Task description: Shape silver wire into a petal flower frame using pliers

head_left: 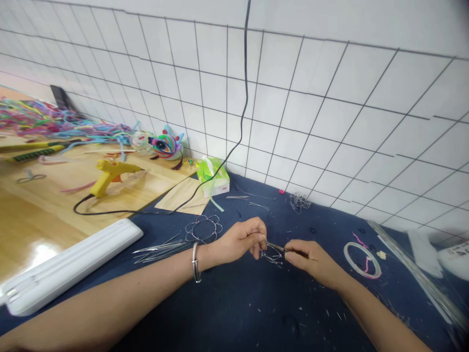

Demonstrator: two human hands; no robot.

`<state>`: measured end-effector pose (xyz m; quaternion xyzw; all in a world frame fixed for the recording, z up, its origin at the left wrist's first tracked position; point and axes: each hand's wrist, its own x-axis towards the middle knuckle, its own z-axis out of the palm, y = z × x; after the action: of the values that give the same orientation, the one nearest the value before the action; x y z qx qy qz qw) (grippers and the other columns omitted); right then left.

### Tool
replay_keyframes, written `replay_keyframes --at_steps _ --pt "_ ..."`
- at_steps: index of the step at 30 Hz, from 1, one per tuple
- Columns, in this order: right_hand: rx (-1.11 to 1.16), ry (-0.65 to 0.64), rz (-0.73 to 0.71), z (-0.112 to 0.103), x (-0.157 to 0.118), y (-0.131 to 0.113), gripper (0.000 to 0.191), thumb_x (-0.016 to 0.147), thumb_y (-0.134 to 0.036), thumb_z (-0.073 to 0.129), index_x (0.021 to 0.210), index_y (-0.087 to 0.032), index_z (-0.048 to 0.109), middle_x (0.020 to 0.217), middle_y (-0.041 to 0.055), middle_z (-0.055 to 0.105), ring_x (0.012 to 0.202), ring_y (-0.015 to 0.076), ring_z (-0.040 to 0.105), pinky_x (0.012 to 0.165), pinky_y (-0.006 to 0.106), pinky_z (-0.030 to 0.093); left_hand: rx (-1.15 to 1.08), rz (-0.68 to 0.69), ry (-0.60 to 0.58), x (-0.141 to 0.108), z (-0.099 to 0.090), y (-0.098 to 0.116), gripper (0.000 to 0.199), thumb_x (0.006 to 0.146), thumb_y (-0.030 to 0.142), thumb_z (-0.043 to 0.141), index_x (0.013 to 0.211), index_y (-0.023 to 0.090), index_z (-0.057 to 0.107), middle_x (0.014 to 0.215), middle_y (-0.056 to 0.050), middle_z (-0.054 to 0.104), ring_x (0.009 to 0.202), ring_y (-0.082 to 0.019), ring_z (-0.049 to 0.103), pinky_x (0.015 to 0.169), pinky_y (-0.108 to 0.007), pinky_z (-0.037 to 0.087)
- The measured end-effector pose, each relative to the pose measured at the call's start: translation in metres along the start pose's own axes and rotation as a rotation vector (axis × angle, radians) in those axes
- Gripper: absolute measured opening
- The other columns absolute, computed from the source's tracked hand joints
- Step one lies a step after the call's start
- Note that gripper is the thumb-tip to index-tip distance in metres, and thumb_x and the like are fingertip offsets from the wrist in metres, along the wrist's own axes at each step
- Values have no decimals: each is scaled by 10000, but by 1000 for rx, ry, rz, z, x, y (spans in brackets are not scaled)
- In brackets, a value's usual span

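My left hand (247, 237), with a silver bangle on the wrist, is closed in a pinch on a small bent wire frame (271, 259). The frame hangs in loops below my fingers, over the dark blue cloth. My right hand (311, 261) is wrapped round what look like slim pliers (278, 247). Their narrow metal jaws point left and reach the wire by my left fingertips; most of the handle is hidden in my palm. Left of my left hand lies a flower-shaped wire ring (203, 229), beside a bundle of straight wires (161, 251).
A yellow glue gun (110, 176) stands on the wooden board, its black cord looping across to the wall. A white lamp bar (73, 266) lies front left. At the back are a tissue pack (213, 177) and tangled wire (299, 202); a tape-like ring (346, 252) lies right.
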<state>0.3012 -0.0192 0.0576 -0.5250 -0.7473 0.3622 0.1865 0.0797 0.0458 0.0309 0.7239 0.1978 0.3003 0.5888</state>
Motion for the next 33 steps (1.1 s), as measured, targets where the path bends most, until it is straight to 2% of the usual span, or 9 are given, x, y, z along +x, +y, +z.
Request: replay_keyframes --at_steps 6,11,14,16,20,23,27,30,33 --pt "-58 8 -5 -10 4 12 304 860 -435 391 870 -187 567 770 -4 538 700 128 482 629 241 367 -11 -145 101 5 -4 -10 97 853 248 424 850 158 458 752 -14 634 491 -62 563 457 -173 369" --pt "-448 312 2 -5 13 39 283 845 -391 425 963 -170 555 864 60 550 809 184 489 730 331 377 -93 -253 218 10 -11 -24 74 807 230 475 829 160 469 736 -21 648 503 -68 556 438 -160 308" --pt "-676 378 -11 4 17 48 291 810 -384 486 985 -163 561 932 95 548 904 229 471 777 392 361 -150 -267 219 10 -12 -28 73 789 221 486 826 158 481 731 -30 655 521 -76 558 440 -164 296" --pt "-733 404 -43 8 17 47 310 782 -385 528 1009 -176 556 995 105 544 980 260 449 805 428 348 -198 -276 194 9 -10 -28 69 787 216 482 825 159 486 740 -35 658 533 -80 562 445 -168 296" --pt "-586 464 -178 11 12 29 235 843 -284 449 1045 -195 531 1019 84 554 1001 220 463 861 401 355 -287 -309 140 6 -4 -24 61 771 203 497 813 160 487 753 -42 662 541 -83 560 450 -174 293" --pt "-447 449 -268 20 9 13 289 827 -282 476 1103 -195 486 1048 83 546 959 191 498 856 346 392 -335 -334 136 4 1 -20 67 765 205 507 809 157 489 739 -41 655 535 -81 548 457 -178 294" --pt "-371 396 -203 41 8 3 476 713 -309 609 1141 -195 435 1032 79 550 834 184 536 772 330 441 -407 -347 133 3 5 -15 82 775 226 513 807 154 495 710 -30 636 520 -70 518 480 -186 312" --pt "-302 420 -126 50 6 2 424 711 -262 592 1102 -203 440 916 44 568 714 151 536 683 294 455 -454 -362 127 2 8 -11 94 779 241 518 805 153 495 682 -21 620 513 -68 505 491 -192 320" --pt "-263 469 -121 53 4 2 368 728 -233 559 1080 -205 454 870 27 565 662 129 528 667 275 453 -481 -373 108 0 10 -10 99 782 245 520 808 153 492 697 -28 621 525 -73 509 492 -193 321"
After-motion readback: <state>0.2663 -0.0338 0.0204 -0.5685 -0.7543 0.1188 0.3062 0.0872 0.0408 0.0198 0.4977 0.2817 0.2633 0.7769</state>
